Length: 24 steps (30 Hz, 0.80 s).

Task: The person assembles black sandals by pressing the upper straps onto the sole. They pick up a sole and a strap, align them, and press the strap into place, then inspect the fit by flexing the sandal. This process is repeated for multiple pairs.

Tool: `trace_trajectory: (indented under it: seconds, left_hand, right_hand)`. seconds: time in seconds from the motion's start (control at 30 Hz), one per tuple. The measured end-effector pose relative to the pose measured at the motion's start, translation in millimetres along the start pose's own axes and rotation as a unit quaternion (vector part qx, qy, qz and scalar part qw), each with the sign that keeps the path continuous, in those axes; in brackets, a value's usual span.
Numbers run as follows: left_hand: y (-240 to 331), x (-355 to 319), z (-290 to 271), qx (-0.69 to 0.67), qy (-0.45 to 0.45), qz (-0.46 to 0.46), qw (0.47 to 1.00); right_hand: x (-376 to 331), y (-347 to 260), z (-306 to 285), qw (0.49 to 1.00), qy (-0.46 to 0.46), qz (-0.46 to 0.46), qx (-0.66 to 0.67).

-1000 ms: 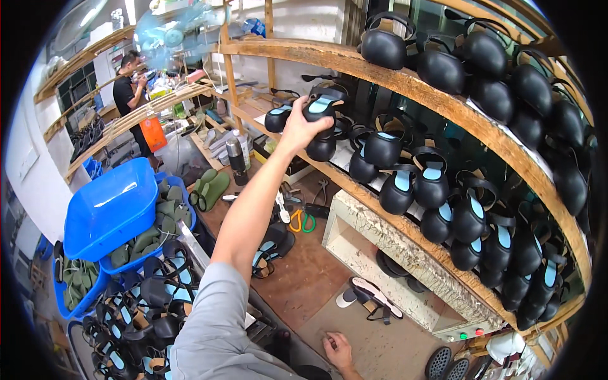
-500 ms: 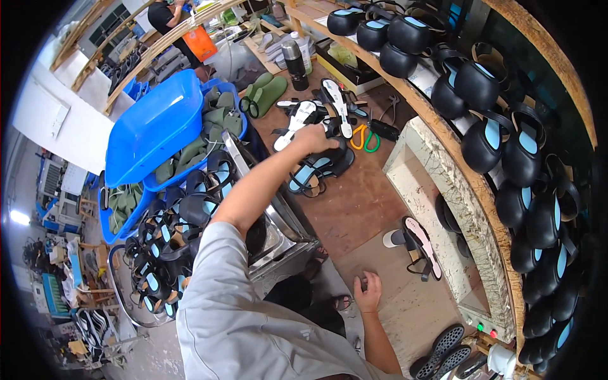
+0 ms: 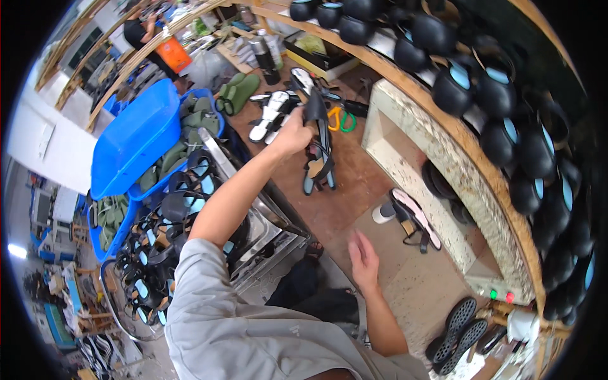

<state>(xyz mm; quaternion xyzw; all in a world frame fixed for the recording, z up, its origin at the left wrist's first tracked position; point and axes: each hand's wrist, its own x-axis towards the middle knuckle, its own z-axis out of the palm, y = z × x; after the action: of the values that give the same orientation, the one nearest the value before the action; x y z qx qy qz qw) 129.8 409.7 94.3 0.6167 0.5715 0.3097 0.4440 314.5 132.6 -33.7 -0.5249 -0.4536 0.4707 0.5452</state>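
Note:
Over the brown worktable (image 3: 297,196), my left hand (image 3: 294,134) is closed round black strappy sandals (image 3: 321,155) with light blue insoles, which hang tilted, straps toward me. Exactly how many are in the grip, I cannot tell. Beside that hand lie white-lined sandals (image 3: 273,114) and another pale insole (image 3: 303,79). Scissors with yellow and green handles (image 3: 342,120) rest just right of the held sandals. My right hand (image 3: 364,258) hovers above the table's near part, fingers stretched out, holding nothing. Closest to it are a small white cup-like piece (image 3: 383,213) and a black sandal with a pink insole (image 3: 415,218).
A speckled box-like machine (image 3: 437,149) with lit buttons edges the right side, below a shelf of black shoes (image 3: 500,95). Blue bins (image 3: 136,142) and a metal-edged rack of sandals (image 3: 183,209) stand left. A dark flask (image 3: 265,60) and green shoes (image 3: 240,94) sit behind. Another person (image 3: 136,31) stands far off.
My left hand has picked up the black sandals from the table and turned them upright. My right hand has moved up, its fingers straightened. The whole view has shifted slightly.

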Motion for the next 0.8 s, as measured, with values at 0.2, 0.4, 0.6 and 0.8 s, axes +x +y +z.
trace_trajectory:
  seconds: [0.2, 0.4, 0.6, 0.8]
  left_hand:
    - [35, -86, 82, -0.190, -0.010, 0.182, 0.965]
    - [26, -172, 113, -0.236, -0.157, 0.175, 0.943]
    - [-52, -197, 102, -0.214, -0.352, 0.270, 0.871]
    - [-148, -223, 163, 0.321, -0.222, 0.388, 0.835]
  right_hand:
    - [28, -54, 10, 0.947, 0.158, -0.219, -0.176]
    - [-33, -63, -23, 0.775, 0.297, -0.282, -0.481]
    - [-89, -25, -63, 0.978, 0.178, -0.092, -0.051]
    - [-166, 11, -70, 0.946, 0.221, -0.163, -0.171]
